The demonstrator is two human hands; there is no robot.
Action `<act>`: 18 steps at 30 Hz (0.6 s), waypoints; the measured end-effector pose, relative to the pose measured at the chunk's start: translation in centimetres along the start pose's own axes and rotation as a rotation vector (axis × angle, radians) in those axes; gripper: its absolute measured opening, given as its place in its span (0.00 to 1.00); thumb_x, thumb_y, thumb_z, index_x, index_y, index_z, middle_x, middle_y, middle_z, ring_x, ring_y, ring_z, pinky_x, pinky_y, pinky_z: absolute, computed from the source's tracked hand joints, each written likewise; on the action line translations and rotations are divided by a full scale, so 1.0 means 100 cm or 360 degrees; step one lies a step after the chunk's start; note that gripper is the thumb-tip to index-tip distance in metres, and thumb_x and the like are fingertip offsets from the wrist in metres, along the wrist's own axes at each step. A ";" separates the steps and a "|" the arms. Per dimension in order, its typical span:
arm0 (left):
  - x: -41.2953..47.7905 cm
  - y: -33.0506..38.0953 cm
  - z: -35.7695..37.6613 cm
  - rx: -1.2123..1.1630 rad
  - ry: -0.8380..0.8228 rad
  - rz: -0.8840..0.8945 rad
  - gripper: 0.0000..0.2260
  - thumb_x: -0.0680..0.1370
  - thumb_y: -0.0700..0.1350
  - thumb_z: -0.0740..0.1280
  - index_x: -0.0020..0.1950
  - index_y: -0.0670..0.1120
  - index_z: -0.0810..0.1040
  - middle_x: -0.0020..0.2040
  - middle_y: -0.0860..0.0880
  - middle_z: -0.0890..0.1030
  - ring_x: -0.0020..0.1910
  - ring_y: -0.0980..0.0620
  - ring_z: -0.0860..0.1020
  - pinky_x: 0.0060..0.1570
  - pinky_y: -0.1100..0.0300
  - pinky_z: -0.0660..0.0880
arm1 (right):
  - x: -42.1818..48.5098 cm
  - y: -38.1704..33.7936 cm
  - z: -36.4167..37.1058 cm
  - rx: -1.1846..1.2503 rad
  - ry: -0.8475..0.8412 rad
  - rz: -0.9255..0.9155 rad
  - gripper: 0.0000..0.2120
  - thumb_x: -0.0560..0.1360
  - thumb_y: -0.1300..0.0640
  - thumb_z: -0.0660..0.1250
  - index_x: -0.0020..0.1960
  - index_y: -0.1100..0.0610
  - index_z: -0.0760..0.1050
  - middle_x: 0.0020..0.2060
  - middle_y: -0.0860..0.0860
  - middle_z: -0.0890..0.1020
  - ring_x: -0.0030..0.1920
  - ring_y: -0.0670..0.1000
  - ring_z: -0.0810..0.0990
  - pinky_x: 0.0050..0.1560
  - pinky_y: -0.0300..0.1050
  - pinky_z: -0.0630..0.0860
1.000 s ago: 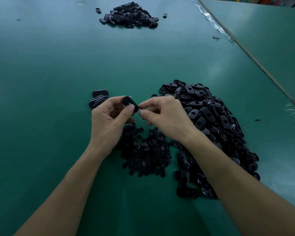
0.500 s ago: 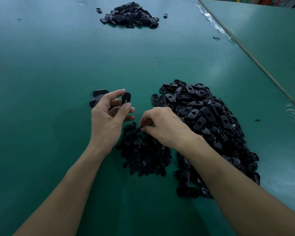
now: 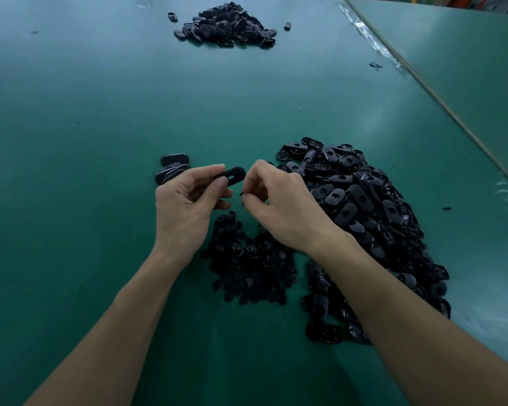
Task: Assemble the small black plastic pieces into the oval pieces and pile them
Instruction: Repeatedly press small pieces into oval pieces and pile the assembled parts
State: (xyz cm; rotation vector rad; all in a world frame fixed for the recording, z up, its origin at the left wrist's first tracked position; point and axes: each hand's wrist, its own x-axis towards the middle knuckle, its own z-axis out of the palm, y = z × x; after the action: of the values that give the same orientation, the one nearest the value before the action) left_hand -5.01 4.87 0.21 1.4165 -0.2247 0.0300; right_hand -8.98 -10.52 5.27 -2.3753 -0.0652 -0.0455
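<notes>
Left hand [image 3: 182, 209] pinches an oval piece [image 3: 235, 174]; right hand [image 3: 282, 209] pinches a small piece [image 3: 241, 194].

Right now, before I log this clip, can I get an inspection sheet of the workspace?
Surface: green table, slight sheen.
Job's things: oval piece and small black piece held above the heap of small pieces; heap of ovals to the right; short stack to the left; far pile.
Clutter: stray black bit by the seam; clear tape along it.
Hands: left hand grips the oval piece; right hand pinches the small black piece, not yet inserted.
Cables: nothing seen.
Surroundings: second green table at right.
</notes>
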 end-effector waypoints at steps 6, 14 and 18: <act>0.000 0.001 0.000 0.0043 0.0063 -0.0017 0.08 0.78 0.35 0.71 0.53 0.46 0.83 0.41 0.53 0.86 0.38 0.54 0.84 0.39 0.65 0.79 | 0.000 -0.001 0.001 0.0087 0.0146 -0.0035 0.04 0.76 0.62 0.69 0.46 0.54 0.77 0.36 0.47 0.82 0.38 0.44 0.80 0.41 0.32 0.75; -0.002 0.001 -0.001 0.0042 0.0064 -0.0091 0.06 0.78 0.35 0.71 0.51 0.45 0.84 0.42 0.48 0.87 0.41 0.48 0.86 0.38 0.61 0.81 | 0.001 -0.002 0.002 0.0115 0.0233 -0.0003 0.07 0.77 0.60 0.70 0.53 0.54 0.84 0.39 0.45 0.85 0.39 0.41 0.81 0.43 0.28 0.74; -0.003 0.001 0.000 0.0044 0.0006 -0.0109 0.08 0.78 0.34 0.71 0.51 0.47 0.84 0.43 0.48 0.87 0.43 0.49 0.86 0.41 0.60 0.82 | 0.002 -0.002 0.002 0.0209 0.0258 0.0028 0.06 0.77 0.60 0.70 0.49 0.51 0.84 0.33 0.47 0.83 0.34 0.47 0.80 0.38 0.35 0.75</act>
State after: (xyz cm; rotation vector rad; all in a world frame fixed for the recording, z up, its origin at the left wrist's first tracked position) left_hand -5.28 4.88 0.27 1.4504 -0.1732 -0.0210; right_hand -8.82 -10.19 5.25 -2.2325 0.0296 -0.2186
